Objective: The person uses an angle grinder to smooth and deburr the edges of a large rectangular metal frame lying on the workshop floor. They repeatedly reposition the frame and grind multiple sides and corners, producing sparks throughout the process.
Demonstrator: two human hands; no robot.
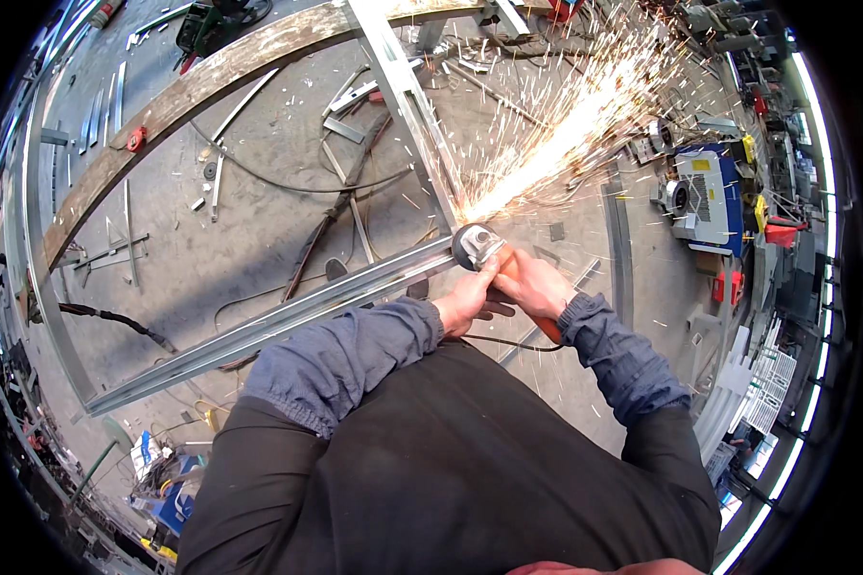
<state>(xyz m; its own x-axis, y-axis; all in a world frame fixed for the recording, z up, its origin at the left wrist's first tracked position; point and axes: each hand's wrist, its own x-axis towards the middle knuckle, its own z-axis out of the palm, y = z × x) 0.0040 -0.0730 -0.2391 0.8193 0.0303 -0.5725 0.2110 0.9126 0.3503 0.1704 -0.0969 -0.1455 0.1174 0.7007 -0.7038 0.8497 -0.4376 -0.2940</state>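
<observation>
Both my hands are closed on an orange angle grinder point(504, 257) with a silver head. My right hand point(539, 287) wraps round its body from the right. My left hand point(467, 299) grips it from the left, close to the head; some of its fingers are hidden. The disc point(467, 246) bears on the corner of a metal frame point(288, 311), where two steel bars meet. A bright fan of sparks point(556, 134) streams from there to the far right. A dark cord trails behind the grinder.
A wooden plank point(192, 86) lies across the far part of the frame, with a red tape measure point(136, 140) on it. Cables point(328, 216) and metal offcuts litter the concrete floor. At the right stands a blue and grey machine point(708, 196).
</observation>
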